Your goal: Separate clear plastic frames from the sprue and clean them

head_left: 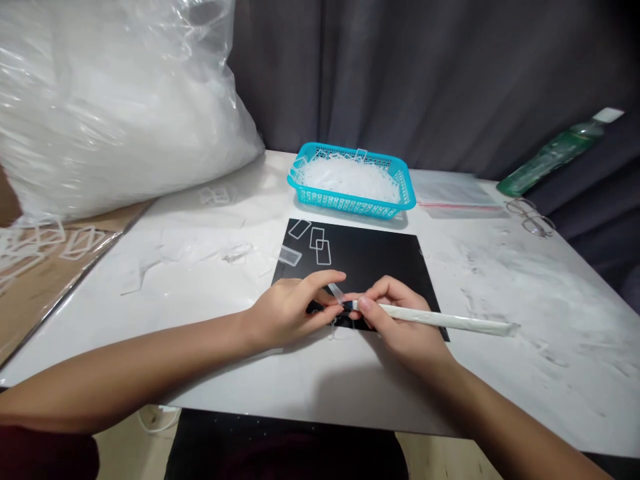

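My right hand [400,313] grips a long, thin, white-wrapped tool [450,321] like a pen, its dark tip pointing left; the exact kind of tool is unclear. My left hand [300,303] has its thumb and fingers closed around a small translucent plastic piece [335,291], right at the tool's tip. Both hands are over a black mat [370,257]. On the mat's far left lie several thin white rectangular frames [323,253] and a frosted rectangular piece [290,255]. My fingers partly hide the contact between tip and plastic.
Behind the mat stands a blue basket [350,206] full of white frames. A big clear bag [115,113] bulges at the left, beside loose frames on cardboard [83,241]. Zip bags [455,193], glasses [537,223] and a green bottle [555,153] are at the right.
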Demonstrator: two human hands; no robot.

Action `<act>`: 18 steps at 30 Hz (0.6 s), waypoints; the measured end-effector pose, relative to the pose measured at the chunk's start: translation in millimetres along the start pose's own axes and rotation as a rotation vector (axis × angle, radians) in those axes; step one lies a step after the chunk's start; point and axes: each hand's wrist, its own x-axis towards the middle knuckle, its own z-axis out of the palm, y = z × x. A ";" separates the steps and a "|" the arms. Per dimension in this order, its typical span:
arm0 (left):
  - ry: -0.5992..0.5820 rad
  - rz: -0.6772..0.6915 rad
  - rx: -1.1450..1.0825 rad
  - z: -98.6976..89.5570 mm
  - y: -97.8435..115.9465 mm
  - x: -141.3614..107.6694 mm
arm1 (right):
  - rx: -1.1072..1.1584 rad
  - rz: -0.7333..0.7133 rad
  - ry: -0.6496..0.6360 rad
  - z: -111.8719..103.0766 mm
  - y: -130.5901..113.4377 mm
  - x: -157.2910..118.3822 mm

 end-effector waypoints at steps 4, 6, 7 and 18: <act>-0.020 -0.028 -0.014 -0.4 -1.0 0.3 | -0.041 -0.012 0.006 -0.2 1.8 -2.2; -0.025 -0.028 -0.019 -0.6 -2.2 0.9 | -0.093 -0.037 0.004 -0.2 2.8 -4.1; -0.027 -0.026 -0.022 -0.5 -2.7 1.1 | -0.134 -0.060 0.005 0.0 3.4 -5.0; 0.289 -0.236 -0.460 -17.0 -10.7 19.9 | -0.736 -0.208 0.119 -20.8 6.6 12.0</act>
